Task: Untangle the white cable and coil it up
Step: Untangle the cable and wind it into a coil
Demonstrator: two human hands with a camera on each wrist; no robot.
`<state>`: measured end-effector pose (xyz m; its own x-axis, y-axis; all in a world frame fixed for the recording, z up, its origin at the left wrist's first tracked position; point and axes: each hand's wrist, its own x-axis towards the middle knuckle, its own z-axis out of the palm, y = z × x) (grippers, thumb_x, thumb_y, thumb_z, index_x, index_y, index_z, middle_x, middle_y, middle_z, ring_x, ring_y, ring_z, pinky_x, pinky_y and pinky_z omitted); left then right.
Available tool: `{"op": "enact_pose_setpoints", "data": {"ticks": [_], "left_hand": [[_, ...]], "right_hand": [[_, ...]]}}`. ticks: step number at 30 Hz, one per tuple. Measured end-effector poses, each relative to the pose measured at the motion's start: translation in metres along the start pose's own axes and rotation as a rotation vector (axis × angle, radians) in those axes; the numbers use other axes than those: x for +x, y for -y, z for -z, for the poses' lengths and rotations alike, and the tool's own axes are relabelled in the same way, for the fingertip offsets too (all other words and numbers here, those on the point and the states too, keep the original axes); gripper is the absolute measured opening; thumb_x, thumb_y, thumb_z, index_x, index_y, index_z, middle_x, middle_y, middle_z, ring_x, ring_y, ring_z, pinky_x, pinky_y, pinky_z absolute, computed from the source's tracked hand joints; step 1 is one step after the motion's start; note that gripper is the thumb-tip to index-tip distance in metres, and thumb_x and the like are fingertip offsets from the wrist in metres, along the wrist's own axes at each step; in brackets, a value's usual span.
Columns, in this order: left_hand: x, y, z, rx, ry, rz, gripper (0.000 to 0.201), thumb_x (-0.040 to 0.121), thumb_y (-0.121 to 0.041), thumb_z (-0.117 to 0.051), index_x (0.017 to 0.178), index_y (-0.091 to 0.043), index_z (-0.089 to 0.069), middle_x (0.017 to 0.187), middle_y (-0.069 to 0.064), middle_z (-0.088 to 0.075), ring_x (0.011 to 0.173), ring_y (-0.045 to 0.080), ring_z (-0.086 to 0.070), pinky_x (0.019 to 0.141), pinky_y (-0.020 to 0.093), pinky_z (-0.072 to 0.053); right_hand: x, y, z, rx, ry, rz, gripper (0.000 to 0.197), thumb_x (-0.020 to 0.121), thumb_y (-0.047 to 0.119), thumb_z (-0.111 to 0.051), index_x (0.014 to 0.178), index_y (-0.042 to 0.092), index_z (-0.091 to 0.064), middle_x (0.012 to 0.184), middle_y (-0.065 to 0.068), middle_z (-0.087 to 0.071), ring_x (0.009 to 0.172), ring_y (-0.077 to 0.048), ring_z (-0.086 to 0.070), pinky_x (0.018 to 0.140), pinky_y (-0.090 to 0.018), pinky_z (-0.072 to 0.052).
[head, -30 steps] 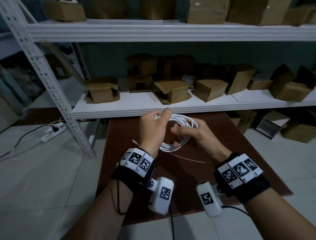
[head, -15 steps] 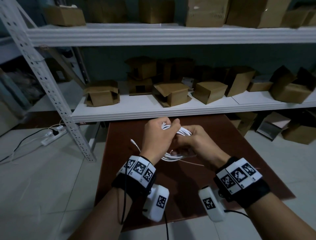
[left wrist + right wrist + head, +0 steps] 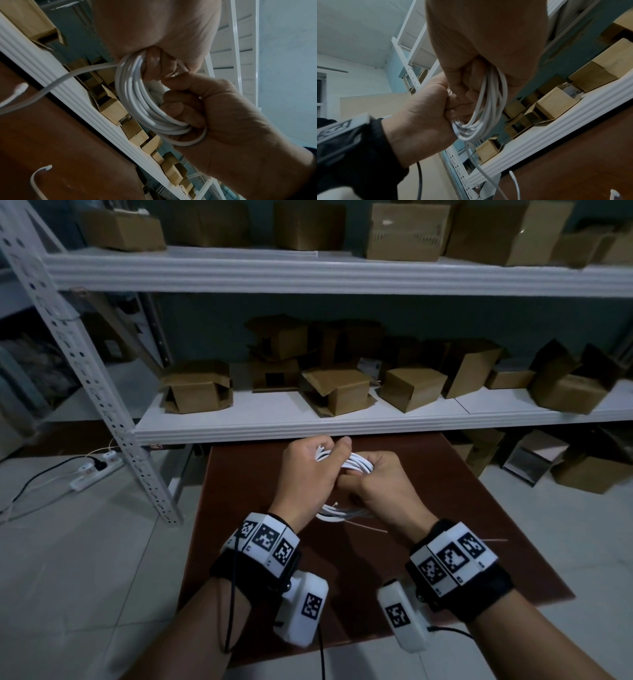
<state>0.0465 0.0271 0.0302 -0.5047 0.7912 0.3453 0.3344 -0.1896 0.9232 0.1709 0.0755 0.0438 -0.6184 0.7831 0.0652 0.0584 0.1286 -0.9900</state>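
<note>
Already gathered into several loops, the white cable (image 3: pixel 358 464) is held in the air between both hands above the brown surface (image 3: pixel 239 494), and much of it is buried inside the two fists. From the head view only a short run of strands shows between the hands and a lower arc of loops shows beneath them. The left hand (image 3: pixel 308 477) has its fingers (image 3: pixel 159 65) curled round the top of the bundle, thumb laid over the strands; the right hand (image 3: pixel 383 484) is fisted just beside it, touching it, with fingers (image 3: pixel 178 106) hooked through the loops and closed on them. In the left wrist view the coil (image 3: pixel 135 94) reads as a tidy ring, and one loose strand leaves it toward the left and runs out of the picture (where it ends cannot be told). A white plug tip (image 3: pixel 21 87) and a small curved white piece (image 3: pixel 36 180) show over the surface, though whether they lie on it or hang is unclear. The right wrist view shows the loops (image 3: pixel 488 108) drooping below the right palm, with a tail trailing down and cut off by the bottom edge. Behind the surface stands a white metal shelf (image 3: pixel 308 422) carrying cardboard boxes (image 3: pixel 197 386), dim and partly open; a power strip (image 3: pixel 97 469) lies on the tiled floor at left.
</note>
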Motion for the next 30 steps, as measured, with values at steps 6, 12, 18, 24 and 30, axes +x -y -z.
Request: {"op": "enact_pose_setpoints", "data": {"ticks": [6,12,18,24,30], "left_hand": [[0.0,0.0,0.0,-0.017,-0.001,0.006,0.049,0.101,-0.026,-0.07,0.06,-0.005,-0.054,0.056,0.003,-0.051,0.057,0.01,-0.047,0.06,0.032,-0.039],[-0.001,-0.007,-0.003,-0.069,0.035,0.034,0.05,0.103,-0.028,-0.068,0.063,-0.001,-0.056,0.056,-0.001,-0.051,0.055,0.009,-0.045,0.058,0.028,-0.037],[-0.002,-0.013,0.0,-0.343,0.159,0.191,0.04,0.103,-0.038,-0.067,0.088,-0.002,-0.062,0.062,0.002,-0.038,0.049,0.007,-0.032,0.046,0.018,-0.029],[-0.004,-0.019,0.004,-0.438,0.243,0.253,0.04,0.1,-0.049,-0.065,0.089,-0.01,-0.065,0.055,-0.001,-0.042,0.046,0.011,-0.036,0.045,0.02,-0.029],[-0.003,-0.022,0.004,-0.454,0.189,0.28,0.043,0.106,-0.04,-0.059,0.07,-0.017,-0.055,0.053,-0.006,-0.035,0.041,0.004,-0.026,0.037,0.016,-0.02]], "right_hand": [[-0.001,0.004,-0.002,-0.023,-0.019,0.01,0.021,0.074,-0.002,-0.064,0.079,-0.021,-0.055,0.064,-0.017,-0.052,0.06,-0.024,-0.043,0.055,-0.034,-0.031],[-0.001,0.005,0.0,-0.026,-0.102,0.016,0.005,0.077,-0.005,-0.068,0.08,-0.008,-0.072,0.06,-0.021,-0.06,0.052,-0.02,-0.05,0.053,-0.034,-0.037],[-0.008,0.013,0.001,0.105,-0.189,-0.01,0.012,0.08,-0.012,-0.065,0.08,-0.004,-0.075,0.058,-0.01,-0.066,0.041,-0.014,-0.048,0.046,-0.027,-0.038],[-0.007,0.018,0.003,0.21,-0.209,-0.039,0.019,0.085,-0.015,-0.055,0.09,-0.008,-0.072,0.059,-0.009,-0.07,0.041,-0.012,-0.059,0.042,-0.023,-0.041],[-0.003,0.011,0.005,0.123,-0.197,-0.021,0.014,0.083,-0.016,-0.057,0.087,-0.011,-0.07,0.056,-0.008,-0.059,0.043,-0.017,-0.049,0.044,-0.025,-0.043]]}}
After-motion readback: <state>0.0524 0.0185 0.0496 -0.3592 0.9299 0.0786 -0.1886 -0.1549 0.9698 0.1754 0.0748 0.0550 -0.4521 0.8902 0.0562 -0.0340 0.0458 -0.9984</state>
